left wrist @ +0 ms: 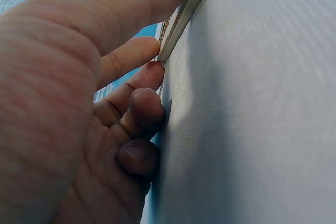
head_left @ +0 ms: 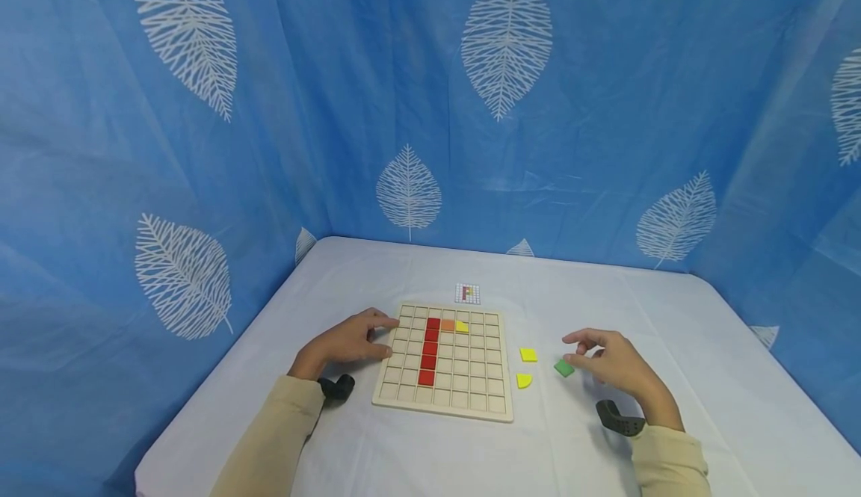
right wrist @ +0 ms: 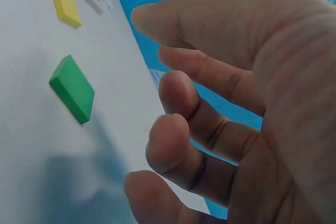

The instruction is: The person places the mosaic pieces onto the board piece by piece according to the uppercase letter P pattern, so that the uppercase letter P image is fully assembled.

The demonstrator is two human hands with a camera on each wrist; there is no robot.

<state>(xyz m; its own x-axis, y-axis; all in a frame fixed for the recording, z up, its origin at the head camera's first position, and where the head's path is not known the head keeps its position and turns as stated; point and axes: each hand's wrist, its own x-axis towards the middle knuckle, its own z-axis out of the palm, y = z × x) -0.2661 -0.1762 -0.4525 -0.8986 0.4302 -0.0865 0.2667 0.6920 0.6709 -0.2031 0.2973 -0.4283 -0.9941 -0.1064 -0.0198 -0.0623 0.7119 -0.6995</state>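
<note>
My left hand (head_left: 347,338) touches the left edge of a wooden grid board (head_left: 444,410) with thumb and fingertips, and in the left wrist view its other fingers curl loosely beside that edge. On the board, several red squares (head_left: 429,349) form a column. An orange square (head_left: 448,325) and a yellow piece with a cut corner (head_left: 462,326) sit to the right of the column's top. My right hand (head_left: 615,362) hovers by a green tile (head_left: 563,368). In the right wrist view the green tile (right wrist: 73,90) lies on the cloth, apart from the loosely bent fingers.
Between the board and the right hand lie a yellow square (head_left: 528,355) and a yellow rounded piece (head_left: 524,381). A small printed grid card (head_left: 467,294) lies behind the board. White cloth covers the table, and a blue leaf-patterned curtain (head_left: 336,108) hangs around it.
</note>
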